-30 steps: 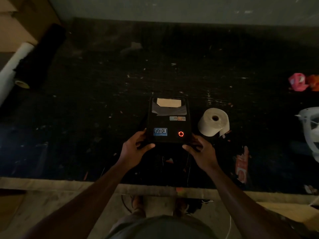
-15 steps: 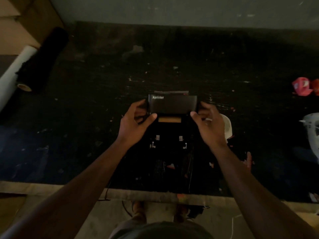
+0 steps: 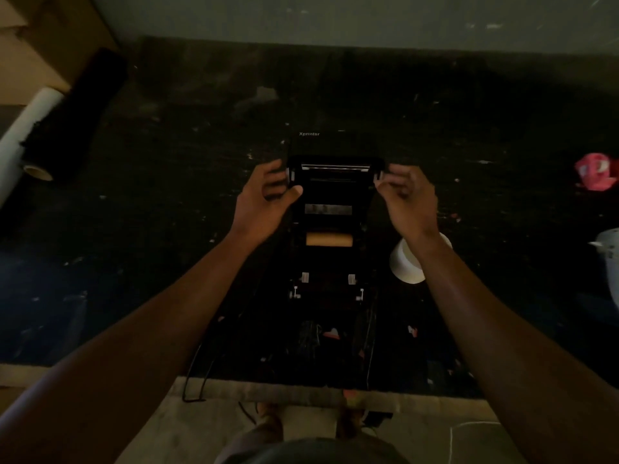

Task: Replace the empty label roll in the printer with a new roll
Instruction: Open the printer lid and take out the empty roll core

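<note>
The black label printer (image 3: pixel 330 262) sits in the middle of the dark tabletop with its lid (image 3: pixel 335 172) swung up and back. Inside the open bay lies a bare brown cardboard core (image 3: pixel 329 239), the empty roll. My left hand (image 3: pixel 264 199) grips the lid's left edge, thumb on its inner face. My right hand (image 3: pixel 407 195) holds the lid's right edge with curled fingers. A full white label roll (image 3: pixel 407 262) lies on the table just right of the printer, partly hidden under my right forearm.
A long white roll (image 3: pixel 26 142) and a black roll (image 3: pixel 83 108) lie at the far left. A red crumpled item (image 3: pixel 596 175) and a white object (image 3: pixel 609 256) are at the right edge. Cables (image 3: pixel 197 373) hang over the table's front edge.
Both hands went from the printer's front corners to its lid and swung it up and back. The bay now shows the brown core inside.
</note>
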The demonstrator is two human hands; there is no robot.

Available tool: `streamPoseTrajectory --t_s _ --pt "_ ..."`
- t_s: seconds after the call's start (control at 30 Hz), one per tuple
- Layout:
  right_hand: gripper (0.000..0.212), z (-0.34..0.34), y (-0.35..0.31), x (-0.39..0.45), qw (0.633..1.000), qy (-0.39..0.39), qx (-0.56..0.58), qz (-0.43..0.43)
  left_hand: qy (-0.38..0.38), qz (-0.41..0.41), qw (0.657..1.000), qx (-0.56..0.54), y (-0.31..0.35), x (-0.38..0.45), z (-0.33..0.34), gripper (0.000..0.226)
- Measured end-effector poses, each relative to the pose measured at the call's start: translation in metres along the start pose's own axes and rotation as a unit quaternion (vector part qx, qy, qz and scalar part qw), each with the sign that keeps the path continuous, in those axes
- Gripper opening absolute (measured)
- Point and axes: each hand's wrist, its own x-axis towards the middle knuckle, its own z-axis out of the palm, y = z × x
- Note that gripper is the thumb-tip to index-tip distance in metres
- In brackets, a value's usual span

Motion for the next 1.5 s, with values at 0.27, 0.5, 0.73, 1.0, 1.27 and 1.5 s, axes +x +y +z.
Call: streamPoseTrajectory --t_s 0.27,0.5,0.73,1.0,1.27,1.5 --pt "0.051 0.001 0.066 -0.017 0.942 -0.225 -0.248 -0.031 -0.109 0.018 0.972 0.209 -0.060 -0.027 0.013 0.062" --pt "0.048 0.017 0.073 0.003 0.908 -0.263 -0.315 -0.083 -0.148 0.072 0.935 0.316 -0.071 -0.004 0.024 0.054" --pt "0.036 0.011 0.071 0.005 0.931 -0.261 -0.240 -0.085 -0.164 0.108 0.950 0.242 -0.065 0.003 0.021 0.037" --pt "0.015 -0.029 0.036 -0.039 0.952 -0.274 0.068 0.116 -0.166 -0.132 0.966 -0.152 -0.033 -0.040 0.019 0.031" --pt "0.006 -0.051 0.071 -0.121 0.949 -0.195 0.134 0.207 -0.230 -0.179 0.947 -0.135 -0.035 -0.105 0.044 0.043" --pt "0.008 -0.099 0.112 -0.143 0.962 -0.056 0.117 0.242 -0.237 -0.187 0.946 -0.116 -0.030 -0.112 0.072 0.040"
